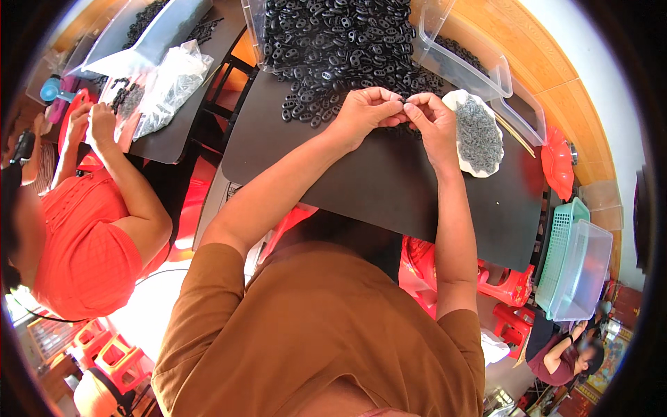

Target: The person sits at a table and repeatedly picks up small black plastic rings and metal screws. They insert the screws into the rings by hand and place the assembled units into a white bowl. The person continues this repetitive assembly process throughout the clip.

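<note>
My left hand [365,115] and my right hand [433,125] meet over the dark table, fingertips pinched together. Between them is a small black piece [404,101], mostly hidden by the fingers; it looks like one of the oval black plastic pieces with two holes [333,42] heaped just beyond. More of these pieces spread loosely from the heap toward my hands. Beside my right hand stands a white scalloped dish [450,97] filled with tiny grey parts [479,135], which look like small metal springs.
Clear plastic bins [497,76] stand behind the dish, with thin sticks [514,128] and a red scalloped dish [557,163] at the right. A green basket [556,257] is beyond the table's right end. To the left, a co-worker in red [90,236] works at another table [163,142].
</note>
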Tool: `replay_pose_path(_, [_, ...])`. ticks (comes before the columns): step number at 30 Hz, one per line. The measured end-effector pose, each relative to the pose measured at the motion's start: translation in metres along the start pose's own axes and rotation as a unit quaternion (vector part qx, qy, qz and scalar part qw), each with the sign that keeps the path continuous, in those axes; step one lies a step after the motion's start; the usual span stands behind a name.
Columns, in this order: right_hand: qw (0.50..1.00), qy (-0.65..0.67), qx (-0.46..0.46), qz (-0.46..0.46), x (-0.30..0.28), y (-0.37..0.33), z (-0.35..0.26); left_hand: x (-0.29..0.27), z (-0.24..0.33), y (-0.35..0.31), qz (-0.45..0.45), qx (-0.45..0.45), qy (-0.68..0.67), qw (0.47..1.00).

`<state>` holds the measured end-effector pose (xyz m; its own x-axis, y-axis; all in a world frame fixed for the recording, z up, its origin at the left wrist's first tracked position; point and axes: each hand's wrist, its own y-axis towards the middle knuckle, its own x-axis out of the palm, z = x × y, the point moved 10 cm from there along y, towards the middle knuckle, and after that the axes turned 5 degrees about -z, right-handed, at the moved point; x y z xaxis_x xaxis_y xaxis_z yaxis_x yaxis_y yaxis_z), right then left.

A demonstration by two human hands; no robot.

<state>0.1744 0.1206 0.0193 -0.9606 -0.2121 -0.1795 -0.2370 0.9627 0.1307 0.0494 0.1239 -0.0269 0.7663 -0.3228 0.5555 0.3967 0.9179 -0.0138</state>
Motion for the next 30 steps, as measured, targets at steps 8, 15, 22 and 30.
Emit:
replay_pose_path(8, [0.999,0.036,-0.014,0.014,-0.016,0.001,-0.002,0.006,0.023,-0.015,0.014,0.034,0.224,0.974])
replay_pose_path(15, [0.999,0.036,-0.016,-0.002,-0.015,0.003,-0.005,-0.04,0.125,-0.059,0.132,0.229,0.59,0.763])
replay_pose_path(22, [0.999,0.032,-0.015,-0.014,-0.011,0.003,-0.007,-0.007,0.102,-0.065,0.015,0.256,0.683,0.684])
replay_pose_path(30, [1.0,0.015,-0.018,-0.01,-0.015,0.004,-0.005,-0.032,0.123,-0.083,0.084,0.2,0.711,0.669])
